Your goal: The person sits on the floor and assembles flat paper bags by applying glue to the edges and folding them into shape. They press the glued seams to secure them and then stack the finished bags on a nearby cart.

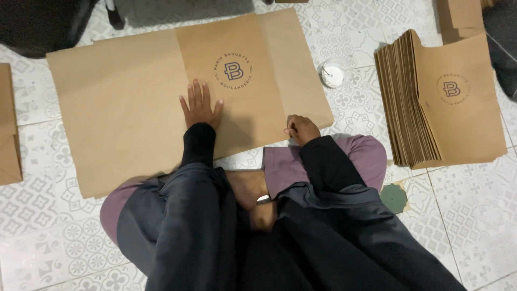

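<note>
Far left, floor edge: part of a brown paper piece (pixel 8 129).
Centre-left: large brown paper sheet (pixel 124 108) with a round printed emblem, lying flat on the patterned tiled floor (pixel 474 215), one panel folded over.
Left hand (pixel 200 105): released, fingers spread, palm pressing the sheet flat beside the fold.
Right hand (pixel 300 128): clenched at the sheet's near right edge, seemingly pinching it; the grip itself cannot be told.
Step judged: folding or creasing; a further move calls for firm hold-down pressure.
Centre-right: small white round lid (pixel 332 74).
Right: stack of finished brown paper bags (pixel 447 97).
</note>
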